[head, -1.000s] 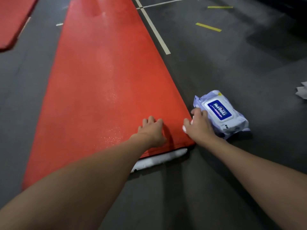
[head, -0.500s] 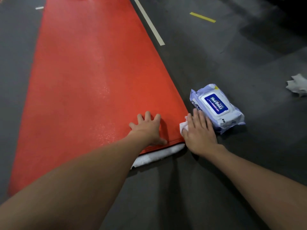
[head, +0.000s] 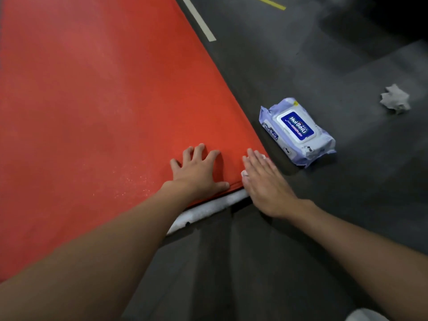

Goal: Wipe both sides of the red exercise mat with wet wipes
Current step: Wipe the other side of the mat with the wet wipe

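The red exercise mat (head: 97, 100) lies flat on the dark floor and fills the left of the view. White foam shows along its near edge. My left hand (head: 199, 172) rests on the mat's near right corner, fingers spread and empty. My right hand (head: 264, 181) lies flat across that corner and presses a white wet wipe (head: 245, 173) against the mat; only small bits of the wipe show past my fingers. A pale purple pack of wet wipes (head: 297, 130) with a blue label lies on the floor just right of the mat, lid closed.
A crumpled used wipe (head: 394, 100) lies on the floor at the far right. A white floor line (head: 199, 19) and a yellow mark (head: 268, 2) run along the dark floor beyond the mat.
My right hand slid from beside the wipe pack onto the mat's corner, flattening over the wipe. My left hand stayed on the mat. The view moved closer.
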{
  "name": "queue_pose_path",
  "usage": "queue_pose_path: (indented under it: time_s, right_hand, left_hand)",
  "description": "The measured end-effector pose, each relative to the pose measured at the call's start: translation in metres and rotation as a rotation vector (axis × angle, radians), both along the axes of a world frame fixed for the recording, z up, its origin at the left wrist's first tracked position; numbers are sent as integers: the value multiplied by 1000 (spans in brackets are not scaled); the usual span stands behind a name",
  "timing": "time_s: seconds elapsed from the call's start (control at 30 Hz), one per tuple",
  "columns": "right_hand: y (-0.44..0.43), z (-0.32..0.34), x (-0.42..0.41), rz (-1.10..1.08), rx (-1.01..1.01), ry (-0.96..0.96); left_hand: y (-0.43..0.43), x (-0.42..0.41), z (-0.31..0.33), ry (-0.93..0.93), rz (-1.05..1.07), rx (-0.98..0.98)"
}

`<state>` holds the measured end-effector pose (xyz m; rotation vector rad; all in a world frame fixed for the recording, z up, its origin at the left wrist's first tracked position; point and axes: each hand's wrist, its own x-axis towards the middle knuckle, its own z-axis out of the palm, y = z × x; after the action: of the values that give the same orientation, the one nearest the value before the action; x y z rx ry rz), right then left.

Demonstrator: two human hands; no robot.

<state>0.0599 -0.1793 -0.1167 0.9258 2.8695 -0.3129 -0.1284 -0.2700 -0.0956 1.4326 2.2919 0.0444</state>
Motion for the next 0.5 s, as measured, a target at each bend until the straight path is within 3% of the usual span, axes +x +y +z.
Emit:
queue_pose_path:
  time_s: [0.1, 0.23, 0.33, 0.5]
  right_hand:
    - [24, 8, -12, -190, -99, -39]
    - [3, 13, -20, 122, -71, 85]
    - [11, 23, -19, 102, -41, 217]
    - [23, 5, -3, 230, -3, 21]
  left_hand:
    - [-9, -12, -1, -27, -44, 0]
    - [-13, -19, -1, -54, -76, -2]
    - [-12, -20, -1, -66, -72, -11]
    - [-9, -17, 1, -46, -65, -12]
